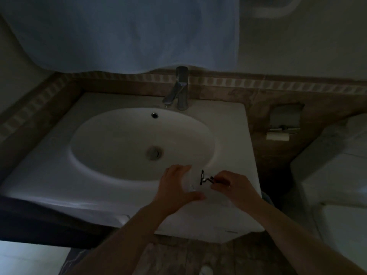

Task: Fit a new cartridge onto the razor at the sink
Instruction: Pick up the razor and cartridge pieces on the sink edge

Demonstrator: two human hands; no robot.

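Observation:
The room is dim. My right hand [230, 187] grips the dark handle of a razor [205, 178] over the sink's front right rim, with the head pointing left toward my other hand. My left hand [176, 185] curls around a clear, hard-to-see object [191, 182], perhaps a cartridge holder, resting on the white sink rim [59, 183]. The razor head sits about a finger's width from that clear object. Whether a cartridge sits on the razor head is too dark to tell.
A chrome tap [179, 89] stands at the back of the oval basin [119, 143], with the drain [155, 152] in the middle. A toilet-paper holder [282, 132] is on the wall to the right. A white fixture [337, 175] fills the far right.

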